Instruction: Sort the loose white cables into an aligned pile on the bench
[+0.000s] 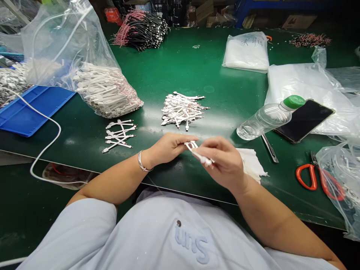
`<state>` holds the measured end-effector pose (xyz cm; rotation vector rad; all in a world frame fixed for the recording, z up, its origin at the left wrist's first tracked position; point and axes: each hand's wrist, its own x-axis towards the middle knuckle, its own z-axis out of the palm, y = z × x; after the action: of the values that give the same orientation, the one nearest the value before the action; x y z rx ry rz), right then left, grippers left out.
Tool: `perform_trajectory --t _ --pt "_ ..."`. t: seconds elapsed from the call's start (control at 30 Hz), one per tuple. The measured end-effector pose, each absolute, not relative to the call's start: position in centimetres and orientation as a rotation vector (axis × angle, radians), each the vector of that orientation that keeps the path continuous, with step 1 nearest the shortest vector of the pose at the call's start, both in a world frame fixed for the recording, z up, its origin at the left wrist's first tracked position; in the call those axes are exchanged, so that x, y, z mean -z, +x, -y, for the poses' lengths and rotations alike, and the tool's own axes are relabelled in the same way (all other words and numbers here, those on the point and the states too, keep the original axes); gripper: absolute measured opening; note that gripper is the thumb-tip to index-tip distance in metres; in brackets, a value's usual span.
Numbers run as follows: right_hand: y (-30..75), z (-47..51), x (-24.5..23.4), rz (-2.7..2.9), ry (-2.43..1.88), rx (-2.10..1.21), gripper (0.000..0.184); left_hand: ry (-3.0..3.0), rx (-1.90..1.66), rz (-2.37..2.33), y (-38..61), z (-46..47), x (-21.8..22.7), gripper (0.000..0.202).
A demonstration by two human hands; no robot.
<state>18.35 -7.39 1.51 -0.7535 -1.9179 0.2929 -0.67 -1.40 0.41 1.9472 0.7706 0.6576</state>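
Both hands meet over the front of the green table. My left hand [168, 147] is closed, pinching one end of some short white cables [194, 147]. On their other end the fingers of my right hand [223, 159] are wrapped, so part of the cables is hidden; how many there are I cannot tell. Just beyond the hands lies a loose pile of similar white cables [182, 108] with connector ends. Left of it a smaller group of white cables [119, 135] is spread out in a crossing row.
A clear bag full of white cables [107, 92] stands back left beside a blue tray [36, 108]. To the right are a water bottle [264, 120], a phone [305, 119], a cutter knife [270, 148], a white cloth [251, 163] and red-handled scissors [306, 177]. Black and pink wires [142, 30] lie far back.
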Motion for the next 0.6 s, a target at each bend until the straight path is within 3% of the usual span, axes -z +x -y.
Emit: perform_trajectory --t 0.1,0.2,0.47,0.6 --pt "18.1 8.2 -1.8 2.103 -0.677 -0.027 0.027 2.194 -0.952 -0.705 -1.1 1.3 -0.3 0.031" --pt "17.9 8.3 -1.6 2.206 -0.643 0.057 0.028 2.247 -1.023 -0.657 -1.3 1.4 -0.4 0.033" --pt "17.8 8.3 -1.2 2.200 -0.667 0.075 0.038 2.261 -1.033 -0.669 -1.4 1.3 -0.3 0.034" --pt "17.5 8.1 -0.3 2.058 -0.822 -0.107 0.047 2.496 -1.059 -0.657 -1.9 0.6 0.0 0.033"
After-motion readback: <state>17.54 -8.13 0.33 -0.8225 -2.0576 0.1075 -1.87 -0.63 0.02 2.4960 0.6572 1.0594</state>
